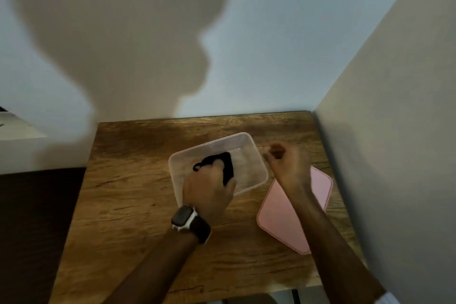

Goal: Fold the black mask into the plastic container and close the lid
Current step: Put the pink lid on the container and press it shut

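Note:
A clear plastic container (249,145) stands open on the wooden table. The black mask (222,161) lies bunched inside it. My left hand (209,189), with a watch on the wrist, reaches into the container and grips the mask, covering part of it. My right hand (288,165) hovers just right of the container, blurred, its fingers curled with nothing in them. The pink lid (283,215) lies flat on the table to the right of the container, partly under my right forearm.
The wooden table (128,192) sits in a corner, with a wall behind it and another wall close along its right side. A white ledge (19,128) shows at the far left. Dark floor lies to the left of the table.

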